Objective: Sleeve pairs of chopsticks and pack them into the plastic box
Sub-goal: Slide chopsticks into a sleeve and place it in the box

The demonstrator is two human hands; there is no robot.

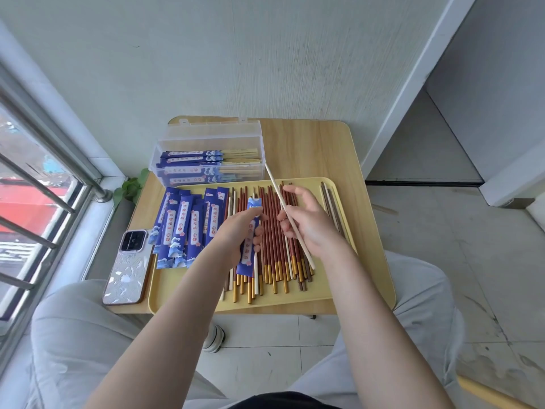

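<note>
A small rounded wooden tabletop (312, 143) stands against a pale ribbed wall, carrying a yellow tray (365, 278) of loose chopsticks (272, 231). The left hand (236, 231) grips a blue paper sleeve (249, 255); at three o'clock, the right hand (309, 222) pinches a pale chopstick (275, 187). The clear plastic box (212, 143) sits at eleven o'clock.

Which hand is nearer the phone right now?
Left. The left hand holds a blue sleeve mid-tray, on the side toward the phone. The right hand holds a pale chopstick further right.
</note>
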